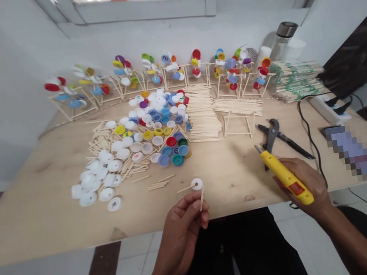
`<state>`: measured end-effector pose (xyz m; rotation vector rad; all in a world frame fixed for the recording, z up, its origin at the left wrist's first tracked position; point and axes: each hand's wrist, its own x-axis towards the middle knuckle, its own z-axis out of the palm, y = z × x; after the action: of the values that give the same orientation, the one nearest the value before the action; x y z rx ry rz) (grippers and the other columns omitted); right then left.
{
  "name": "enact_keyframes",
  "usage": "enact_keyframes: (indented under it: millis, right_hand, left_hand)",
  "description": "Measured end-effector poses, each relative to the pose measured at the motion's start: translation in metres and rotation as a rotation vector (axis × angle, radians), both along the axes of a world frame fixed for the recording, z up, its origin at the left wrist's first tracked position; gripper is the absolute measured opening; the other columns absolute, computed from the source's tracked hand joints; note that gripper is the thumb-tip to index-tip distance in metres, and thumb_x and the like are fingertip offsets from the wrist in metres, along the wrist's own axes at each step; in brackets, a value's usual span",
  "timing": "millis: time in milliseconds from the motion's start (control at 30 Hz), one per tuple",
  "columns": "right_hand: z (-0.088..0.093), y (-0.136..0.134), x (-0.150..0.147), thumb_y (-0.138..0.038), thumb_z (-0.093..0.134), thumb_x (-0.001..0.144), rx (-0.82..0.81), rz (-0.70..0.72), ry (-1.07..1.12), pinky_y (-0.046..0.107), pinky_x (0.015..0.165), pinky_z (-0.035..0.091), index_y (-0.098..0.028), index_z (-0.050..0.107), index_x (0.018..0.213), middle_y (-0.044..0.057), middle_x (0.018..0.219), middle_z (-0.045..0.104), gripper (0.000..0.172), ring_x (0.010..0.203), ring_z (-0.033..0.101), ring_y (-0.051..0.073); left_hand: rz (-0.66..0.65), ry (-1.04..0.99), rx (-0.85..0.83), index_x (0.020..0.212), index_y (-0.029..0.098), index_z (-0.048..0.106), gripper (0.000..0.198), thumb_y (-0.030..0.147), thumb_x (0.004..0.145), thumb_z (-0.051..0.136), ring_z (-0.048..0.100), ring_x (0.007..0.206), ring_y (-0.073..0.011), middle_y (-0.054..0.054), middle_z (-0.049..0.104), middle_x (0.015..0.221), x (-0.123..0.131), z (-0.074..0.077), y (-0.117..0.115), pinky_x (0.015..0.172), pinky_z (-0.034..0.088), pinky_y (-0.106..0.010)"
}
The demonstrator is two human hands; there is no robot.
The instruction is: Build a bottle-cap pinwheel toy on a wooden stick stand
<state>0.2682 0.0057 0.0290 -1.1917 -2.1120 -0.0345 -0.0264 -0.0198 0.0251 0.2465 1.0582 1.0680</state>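
Observation:
My left hand (185, 222) is closed in a pinch on a short wooden stick (201, 197) at the table's front edge. The stick's upper end meets a white bottle cap (196, 184), from which a second stick (184, 188) points left. My right hand (302, 184) grips a yellow glue gun (284, 177), its nozzle pointing up and left, to the right of the cap and apart from it.
A heap of white and coloured bottle caps (142, 139) and loose sticks covers the left middle of the wooden table (41, 200). A stack of sticks (203, 116), a stick frame (236, 122), black pliers (278, 135), finished cap-and-stick models (160, 72) along the wall, a power strip (329, 109) and cable lie around.

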Motion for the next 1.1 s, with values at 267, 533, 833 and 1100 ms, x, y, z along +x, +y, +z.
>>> enact_keyframes:
  millis: [267,533,833,1100]
  right_hand:
    - [0.016,-0.001,-0.02,-0.016,0.052,0.088,-0.157,0.26,-0.013,0.04,0.075,0.05,-0.016,0.056,0.109,0.011,0.096,0.068,0.022,0.085,0.066,0.024]
    - [-0.006,0.02,0.034,-0.019,0.056,0.086,0.085,-0.144,-0.234,0.035,0.07,0.048,-0.016,0.06,0.099,0.011,0.087,0.068,0.014,0.078,0.064,0.024]
    - [-0.025,0.041,0.062,-0.023,0.053,0.087,0.145,-0.284,-0.468,0.037,0.074,0.039,-0.016,0.06,0.095,0.01,0.089,0.068,0.012,0.084,0.058,0.025]
    - [-0.025,0.047,0.071,-0.022,0.055,0.084,0.011,-0.196,-0.536,0.041,0.08,0.04,-0.015,0.059,0.107,0.013,0.103,0.067,0.024,0.101,0.055,0.03]
  left_hand:
    - [-0.014,-0.015,-0.006,0.083,0.014,0.066,0.024,0.022,0.064,0.078,0.051,0.048,-0.007,0.0,0.064,0.063,0.011,0.004,0.0,0.047,0.041,-0.019]
    - [-0.052,-0.027,-0.012,0.085,0.014,0.067,0.027,0.024,0.063,0.08,0.049,0.048,-0.0064,0.0,0.063,0.064,0.008,0.001,-0.003,0.047,0.038,-0.019]
    - [-0.091,-0.028,-0.035,0.084,0.015,0.067,0.026,0.024,0.064,0.08,0.049,0.049,-0.0064,0.0,0.063,0.064,0.01,0.003,-0.006,0.048,0.038,-0.02]
    - [-0.093,-0.056,-0.022,0.083,0.014,0.067,0.026,0.024,0.063,0.08,0.049,0.048,-0.0068,-0.001,0.063,0.064,0.01,0.002,-0.006,0.047,0.038,-0.02]
